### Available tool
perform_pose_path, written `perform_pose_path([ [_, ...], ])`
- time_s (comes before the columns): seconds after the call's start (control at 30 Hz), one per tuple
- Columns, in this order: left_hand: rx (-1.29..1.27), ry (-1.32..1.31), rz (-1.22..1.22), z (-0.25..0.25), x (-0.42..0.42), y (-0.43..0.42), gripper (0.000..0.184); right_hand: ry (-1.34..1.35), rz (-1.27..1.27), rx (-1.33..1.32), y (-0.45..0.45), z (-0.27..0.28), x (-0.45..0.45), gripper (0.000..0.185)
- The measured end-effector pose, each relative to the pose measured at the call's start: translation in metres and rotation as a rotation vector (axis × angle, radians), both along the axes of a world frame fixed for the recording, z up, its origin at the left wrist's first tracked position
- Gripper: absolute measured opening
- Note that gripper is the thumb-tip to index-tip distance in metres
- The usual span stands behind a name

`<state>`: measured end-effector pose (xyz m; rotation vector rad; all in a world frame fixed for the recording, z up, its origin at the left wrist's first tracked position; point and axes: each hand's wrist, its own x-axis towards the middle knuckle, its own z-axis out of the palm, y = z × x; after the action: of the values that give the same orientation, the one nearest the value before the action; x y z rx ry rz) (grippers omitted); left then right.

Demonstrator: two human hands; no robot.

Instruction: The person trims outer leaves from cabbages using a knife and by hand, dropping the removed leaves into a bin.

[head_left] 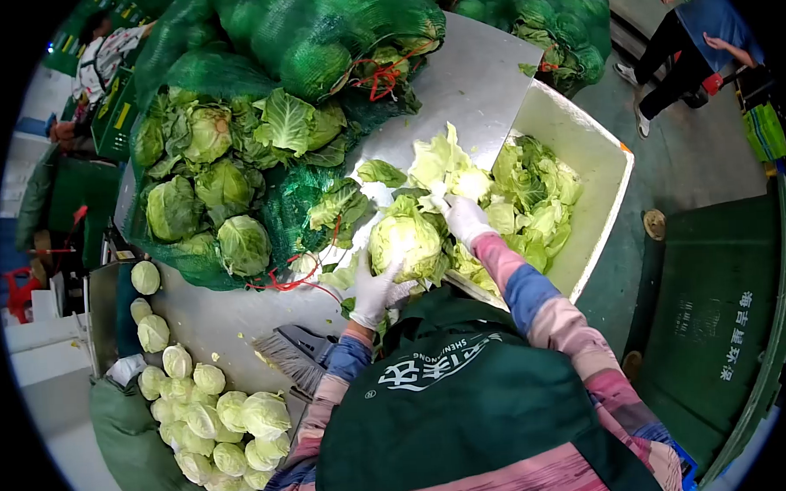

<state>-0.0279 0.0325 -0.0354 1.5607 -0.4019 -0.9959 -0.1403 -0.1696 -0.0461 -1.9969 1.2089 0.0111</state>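
Note:
A pale green cabbage (405, 248) sits on the metal table in front of me. My left hand (375, 292), in a white glove, presses round its lower left side. At its upper right, my right hand (467, 219), also gloved, has its fingers drawn together on an outer cabbage leaf (431, 202); the fingertips are partly hidden. Beyond that hand, pale leaves (446, 162) lie at the edge of a white foam box (603, 203), which holds many loose leaves (535, 191). Darker loose leaves (339, 204) lie to the left of the cabbage.
An open green net bag (290, 206) of untrimmed cabbages (224, 183) covers the table's left side, with full net bags (313, 29) behind. Trimmed cabbages (212, 420) are piled at lower left near a broom (291, 360). A green bin (703, 320) stands right; other people (678, 44) are farther off.

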Motion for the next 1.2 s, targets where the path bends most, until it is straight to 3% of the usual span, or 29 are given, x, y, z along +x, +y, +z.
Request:
perform_pose_path([
  [0.07, -0.026, 0.229, 0.170, -0.002, -0.013, -0.003, 0.072, -0.054, -0.009, 0.017, 0.012, 0.008, -0.007, 0.069],
  [0.1, -0.027, 0.231, 0.172, -0.007, -0.015, -0.006, 0.072, -0.029, 0.030, 0.159, 0.019, 0.030, -0.012, 0.082],
  [0.17, 0.094, 0.250, 0.296, -0.022, -0.022, -0.012, 0.065, 0.067, 0.114, 0.037, 0.045, 0.065, -0.013, 0.092],
  [0.23, 0.068, 0.240, 0.292, -0.017, -0.025, -0.016, 0.067, -0.006, 0.072, -0.034, 0.057, 0.043, -0.016, 0.092],
  [0.4, 0.079, 0.334, 0.289, 0.017, -0.027, -0.020, 0.082, -0.290, 0.047, 0.143, 0.043, 0.042, -0.022, 0.070],
  [0.5, 0.157, 0.339, 0.305, 0.019, -0.027, -0.020, 0.078, -0.200, -0.018, 0.036, 0.047, 0.036, -0.018, 0.058],
  [0.57, 0.122, 0.338, 0.315, 0.009, -0.024, -0.020, 0.073, -0.329, -0.033, 0.034, 0.041, 0.017, -0.019, 0.056],
  [0.67, 0.148, 0.373, 0.274, 0.015, -0.019, -0.021, 0.069, -0.367, -0.050, 0.208, 0.030, 0.015, -0.026, 0.054],
  [0.7, 0.145, 0.371, 0.273, 0.014, -0.016, -0.017, 0.069, -0.548, -0.163, 0.329, 0.028, -0.018, -0.030, 0.048],
  [0.77, -0.008, 0.478, 0.220, 0.011, -0.009, -0.005, 0.072, -0.416, -0.093, 0.352, 0.014, -0.041, -0.046, 0.045],
  [0.83, 0.026, 0.484, 0.184, 0.013, -0.005, 0.001, 0.061, -0.478, -0.135, 0.454, 0.018, -0.041, -0.044, 0.046],
  [0.9, 0.019, 0.542, 0.243, -0.004, 0.003, 0.008, 0.055, -0.319, -0.128, -0.086, 0.025, -0.043, -0.032, 0.047],
  [0.93, -0.053, 0.687, 0.217, -0.006, 0.010, 0.011, 0.050, -0.246, -0.116, -0.062, 0.022, -0.032, -0.029, 0.051],
  [0.97, -0.051, 0.676, 0.205, -0.037, 0.022, 0.022, 0.050, -0.257, -0.129, -0.064, 0.019, -0.024, -0.027, 0.051],
  [1.0, -0.155, 0.835, 0.201, -0.089, 0.037, 0.038, 0.056, -0.291, -0.132, -0.102, 0.017, -0.017, -0.025, 0.050],
  [1.1, -0.128, 0.898, 0.273, -0.039, 0.029, 0.009, 0.050, -0.289, -0.077, -0.179, 0.012, 0.007, -0.025, 0.045],
  [1.17, 0.100, 0.050, 0.335, -0.012, 0.022, -0.020, 0.045, -0.348, -0.043, -0.193, 0.013, 0.020, -0.025, 0.043],
  [1.2, -0.020, -0.518, 0.273, -0.035, 0.034, -0.021, 0.042, -0.352, 0.005, -0.226, 0.017, 0.027, -0.024, 0.041],
])
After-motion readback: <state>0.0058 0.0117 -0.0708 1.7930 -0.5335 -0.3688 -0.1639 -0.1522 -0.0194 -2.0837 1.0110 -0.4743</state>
